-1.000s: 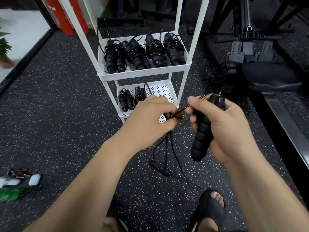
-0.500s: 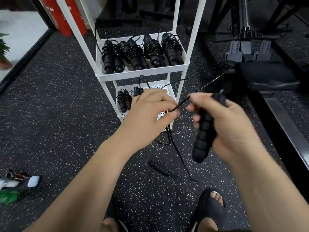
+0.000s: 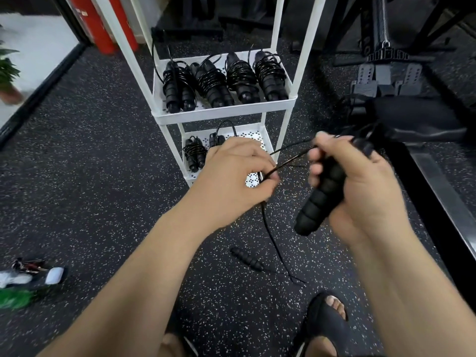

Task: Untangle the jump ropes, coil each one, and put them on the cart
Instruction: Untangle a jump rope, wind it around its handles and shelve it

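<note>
Two bare forearms reach forward from the bottom edge over a black rubber floor [image 3: 77,176] flecked with white, above a foot in a black slide sandal [image 3: 324,328]. On the floor between the arms lies a loose ribbed black handle [image 3: 246,259]. Near it a thin black cord [image 3: 268,228] rises to the left hand [image 3: 231,176]. The left hand is curled and pinches that cord between thumb and fingertips. From the pinch the cord runs taut up to the right hand [image 3: 360,181], which is wrapped round a thick black ribbed foam handle [image 3: 322,199], held tilted with its lower end pointing down and left. Off to the left on the floor sits a small blurred heap of clutter [image 3: 31,279]. Just beyond the hands stands a white metal cart [image 3: 224,115] with perforated shelves. Its lower shelf holds two black rope bundles [image 3: 195,154] on its left side. Its upper shelf holds four coiled black jump ropes [image 3: 224,81] in a row, cord wound round their handles. Farther back are red cylinders [image 3: 103,24] at the left and black gym equipment [image 3: 386,73] at the right.
</note>
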`<state>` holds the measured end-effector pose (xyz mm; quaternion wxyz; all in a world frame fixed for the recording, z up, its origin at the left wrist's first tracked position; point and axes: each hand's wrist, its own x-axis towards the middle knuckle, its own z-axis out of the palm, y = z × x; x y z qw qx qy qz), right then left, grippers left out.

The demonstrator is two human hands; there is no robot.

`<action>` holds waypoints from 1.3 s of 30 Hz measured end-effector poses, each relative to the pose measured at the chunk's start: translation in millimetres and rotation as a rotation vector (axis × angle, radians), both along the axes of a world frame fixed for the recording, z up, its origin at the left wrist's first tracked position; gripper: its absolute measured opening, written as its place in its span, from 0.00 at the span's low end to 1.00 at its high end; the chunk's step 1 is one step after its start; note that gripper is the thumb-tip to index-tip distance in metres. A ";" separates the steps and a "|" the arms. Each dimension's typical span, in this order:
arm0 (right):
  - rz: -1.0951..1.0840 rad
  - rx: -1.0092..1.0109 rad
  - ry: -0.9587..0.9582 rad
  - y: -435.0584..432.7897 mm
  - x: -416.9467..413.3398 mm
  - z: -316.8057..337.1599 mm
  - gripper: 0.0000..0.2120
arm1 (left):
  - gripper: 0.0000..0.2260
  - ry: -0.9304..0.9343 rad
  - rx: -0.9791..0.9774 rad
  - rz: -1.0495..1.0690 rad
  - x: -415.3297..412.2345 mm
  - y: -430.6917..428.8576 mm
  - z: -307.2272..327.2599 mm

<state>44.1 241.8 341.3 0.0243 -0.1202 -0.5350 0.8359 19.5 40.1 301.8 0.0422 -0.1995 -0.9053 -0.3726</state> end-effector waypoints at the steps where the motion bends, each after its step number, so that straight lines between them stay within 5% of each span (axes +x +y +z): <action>1: -0.032 -0.058 0.000 5.8 -3.3 0.3 0.06 | 0.05 -0.025 -0.033 0.002 0.3 -1.6 -1.1; 9: -0.052 -0.109 -0.010 17.5 -7.4 0.5 0.10 | 0.11 -0.031 -0.053 -0.019 -1.5 -5.4 -2.0; 19: 0.145 0.348 -0.004 -10.1 6.9 -5.2 0.08 | 0.10 -0.017 -0.043 -0.061 -0.1 4.5 0.7; 29: 0.012 -0.134 -0.071 1.1 -1.9 6.6 0.07 | 0.07 -0.046 -0.044 -0.027 -1.9 -3.7 -0.3; 35: -0.077 -0.207 -0.075 8.3 -3.1 8.6 0.09 | 0.06 -0.051 -0.024 -0.010 -0.9 -0.8 2.9; 39: -0.024 -0.085 -0.039 8.1 -2.6 5.5 0.08 | 0.07 -0.074 0.013 -0.021 -0.2 -0.4 0.9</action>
